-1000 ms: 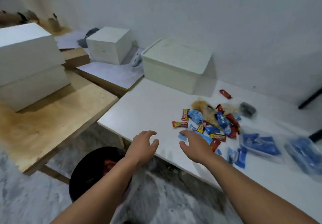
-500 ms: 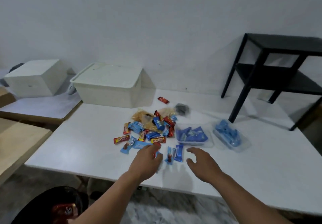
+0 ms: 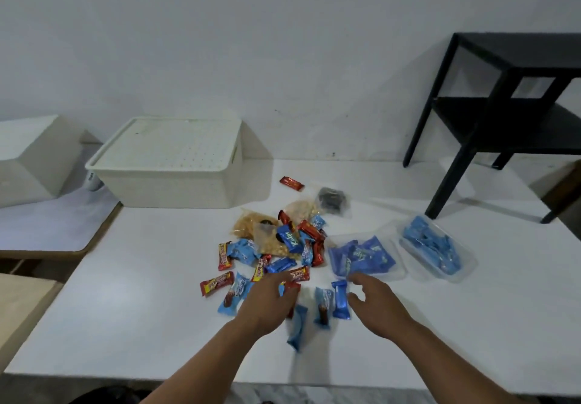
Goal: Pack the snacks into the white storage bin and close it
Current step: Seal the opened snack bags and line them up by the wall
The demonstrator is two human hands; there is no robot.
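1. Reaching over the near edge of the snack pile (image 3: 279, 256), the left hand (image 3: 267, 303) curls its fingers around a red wrapper (image 3: 290, 287).
2. Right hand (image 3: 375, 304) hovers released, fingers spread, just right of a blue packet (image 3: 340, 300).
3. White storage bin (image 3: 176, 164) sits far left on the white table (image 3: 141, 293), lid on.

Blue, red wrappers (image 3: 284, 254); white dotted bin (image 3: 176, 164)
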